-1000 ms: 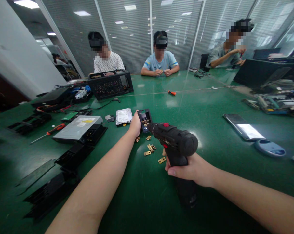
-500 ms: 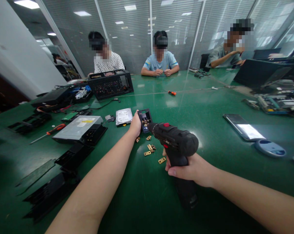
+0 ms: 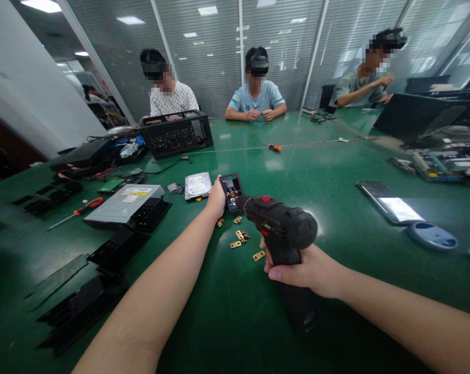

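Black and heavy, the drill [image 3: 282, 228] sits in the right hand [image 3: 305, 270], fingers wrapped tight around its grip. Its tip touches the small black part [image 3: 232, 191] on the green table [image 3: 336, 171]. The left hand [image 3: 216, 200] is closed on the left side of that part and keeps it in place. Little gold bits [image 3: 240, 236] lie just below, between both hands. Nothing has moved since a second ago: hands, drill and part stay where they were. A hard drive [image 3: 198, 185] lies near the left hand.
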`<action>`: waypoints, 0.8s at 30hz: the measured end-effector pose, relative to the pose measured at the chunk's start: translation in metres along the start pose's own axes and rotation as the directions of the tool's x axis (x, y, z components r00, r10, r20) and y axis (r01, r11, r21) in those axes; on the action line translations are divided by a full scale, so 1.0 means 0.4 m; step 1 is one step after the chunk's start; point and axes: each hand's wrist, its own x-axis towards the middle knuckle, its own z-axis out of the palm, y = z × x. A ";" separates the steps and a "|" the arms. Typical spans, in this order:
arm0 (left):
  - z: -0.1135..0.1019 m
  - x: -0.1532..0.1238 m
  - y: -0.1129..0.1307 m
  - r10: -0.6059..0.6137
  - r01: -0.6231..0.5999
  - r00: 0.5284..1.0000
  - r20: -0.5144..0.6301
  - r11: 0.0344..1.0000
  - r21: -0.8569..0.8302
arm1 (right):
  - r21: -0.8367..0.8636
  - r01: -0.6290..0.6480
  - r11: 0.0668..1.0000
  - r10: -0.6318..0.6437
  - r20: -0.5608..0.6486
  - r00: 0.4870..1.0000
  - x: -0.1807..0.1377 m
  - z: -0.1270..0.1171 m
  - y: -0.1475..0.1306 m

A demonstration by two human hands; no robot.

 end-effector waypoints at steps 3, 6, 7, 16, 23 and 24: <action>0.004 -0.005 0.003 0.004 -0.004 1.000 -0.008 1.000 0.026 | 0.001 -0.002 1.000 0.002 0.000 1.000 -0.002 0.000 -0.003; 0.007 -0.012 0.006 0.010 -0.009 1.000 -0.004 1.000 0.030 | 0.003 0.006 1.000 -0.006 0.009 1.000 -0.002 0.000 -0.004; 0.007 -0.014 0.007 0.009 -0.009 1.000 -0.004 1.000 0.025 | -0.001 0.010 1.000 -0.010 0.010 1.000 -0.001 -0.001 -0.005; 0.003 -0.009 0.004 -0.004 0.004 1.000 0.004 1.000 0.007 | -0.035 0.030 0.999 -0.029 0.031 0.999 0.000 -0.004 -0.006; 0.005 -0.013 0.005 -0.001 0.001 1.000 0.000 1.000 -0.022 | -0.031 0.038 0.999 -0.037 0.040 0.999 -0.001 -0.004 -0.004; 0.006 -0.013 0.006 -0.001 0.001 1.000 -0.004 1.000 -0.025 | -0.032 0.038 0.999 -0.037 0.037 0.999 -0.001 -0.003 -0.003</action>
